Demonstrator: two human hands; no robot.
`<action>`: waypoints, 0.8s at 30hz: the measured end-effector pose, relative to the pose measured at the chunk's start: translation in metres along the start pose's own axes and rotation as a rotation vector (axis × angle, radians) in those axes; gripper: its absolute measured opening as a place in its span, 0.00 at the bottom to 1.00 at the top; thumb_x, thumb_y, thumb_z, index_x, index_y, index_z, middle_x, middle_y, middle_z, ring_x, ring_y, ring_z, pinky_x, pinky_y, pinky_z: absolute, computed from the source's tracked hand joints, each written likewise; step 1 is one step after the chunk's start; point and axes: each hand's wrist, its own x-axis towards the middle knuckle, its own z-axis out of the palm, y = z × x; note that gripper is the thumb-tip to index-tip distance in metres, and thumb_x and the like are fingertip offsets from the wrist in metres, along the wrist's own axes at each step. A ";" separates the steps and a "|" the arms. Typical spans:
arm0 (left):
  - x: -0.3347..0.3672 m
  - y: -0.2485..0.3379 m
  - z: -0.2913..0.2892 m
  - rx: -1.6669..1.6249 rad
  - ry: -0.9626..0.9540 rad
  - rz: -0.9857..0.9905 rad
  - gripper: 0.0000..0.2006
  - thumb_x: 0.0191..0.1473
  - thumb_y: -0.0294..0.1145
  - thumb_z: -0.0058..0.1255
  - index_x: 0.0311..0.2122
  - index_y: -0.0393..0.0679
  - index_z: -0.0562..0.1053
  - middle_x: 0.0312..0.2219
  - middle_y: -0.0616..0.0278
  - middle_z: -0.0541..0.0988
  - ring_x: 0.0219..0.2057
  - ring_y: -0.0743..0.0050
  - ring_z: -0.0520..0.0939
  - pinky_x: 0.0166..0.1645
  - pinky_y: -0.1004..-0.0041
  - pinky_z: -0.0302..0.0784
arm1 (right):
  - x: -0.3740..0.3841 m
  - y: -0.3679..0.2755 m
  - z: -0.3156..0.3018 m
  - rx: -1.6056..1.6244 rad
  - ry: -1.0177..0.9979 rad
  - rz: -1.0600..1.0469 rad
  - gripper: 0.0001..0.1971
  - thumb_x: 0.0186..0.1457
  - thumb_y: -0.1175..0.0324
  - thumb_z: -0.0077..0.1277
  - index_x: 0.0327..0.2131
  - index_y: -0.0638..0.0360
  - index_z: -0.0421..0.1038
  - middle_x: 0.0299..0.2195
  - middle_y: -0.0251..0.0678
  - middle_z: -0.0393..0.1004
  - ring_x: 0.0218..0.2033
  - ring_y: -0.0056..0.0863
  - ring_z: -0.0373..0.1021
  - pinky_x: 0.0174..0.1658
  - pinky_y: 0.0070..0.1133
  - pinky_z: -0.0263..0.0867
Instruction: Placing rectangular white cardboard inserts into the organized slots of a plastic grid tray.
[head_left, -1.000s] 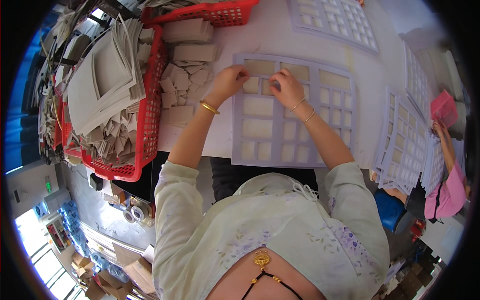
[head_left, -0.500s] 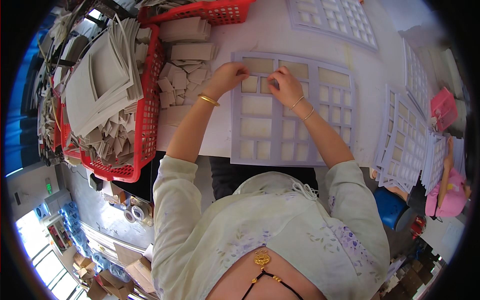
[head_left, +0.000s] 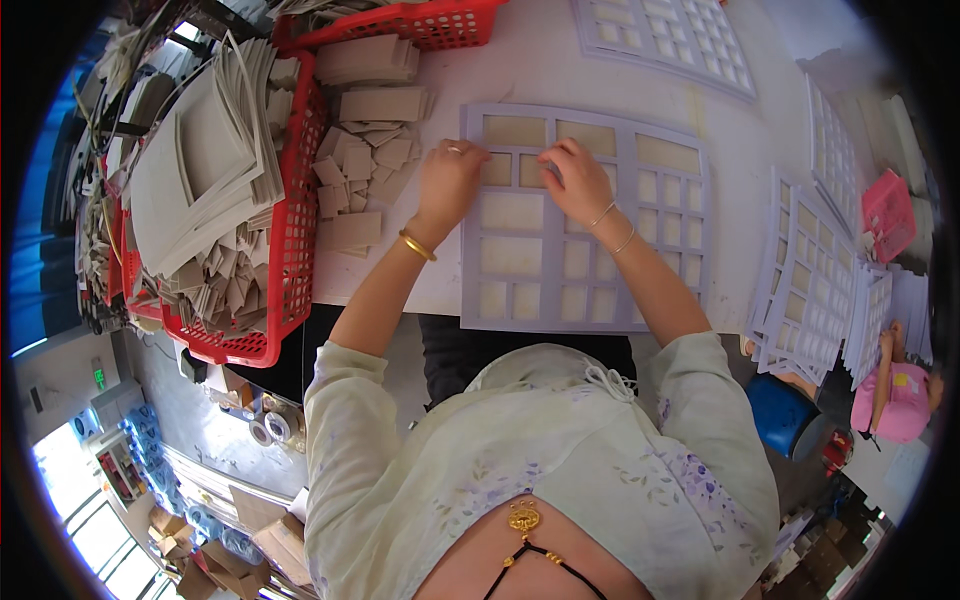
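Note:
A pale lavender grid panel (head_left: 553, 230) lies flat on the table in front of me, with rectangular openings of several sizes and beige backing in them. My left hand (head_left: 452, 185), with a gold bangle and a ring, is at the panel's upper left edge. Its fingers are bent together, tips beside a small opening. My right hand (head_left: 582, 182) is over the upper middle of the panel, fingers curled at the neighbouring small opening. Whatever either hand pinches is too small or hidden to make out. Loose grey-beige cardboard pieces (head_left: 357, 162) lie left of the panel.
A red basket (head_left: 292, 225) heaped with cardboard sheets and offcuts stands at the left. Another red basket (head_left: 455, 24) is at the far side. More grid panels (head_left: 665, 38) lie far right, and stacked panels (head_left: 800, 275) at the right edge. A person in pink (head_left: 890, 400) sits beyond.
My left hand has moved slightly left and nearer to me, and its back has turned upward. My right hand has shifted slightly right. The pale patch in the small opening between them now looks evenly beige.

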 end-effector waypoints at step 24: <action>-0.114 0.018 -0.209 0.100 0.487 -0.125 0.11 0.43 0.19 0.51 0.34 0.45 0.76 0.30 0.63 0.78 0.34 0.59 0.77 0.40 0.66 0.71 | -0.006 -0.021 0.010 -0.500 -0.189 -0.314 0.13 0.42 0.77 0.49 0.35 0.58 0.72 0.38 0.32 0.70 0.42 0.31 0.67 0.51 0.29 0.56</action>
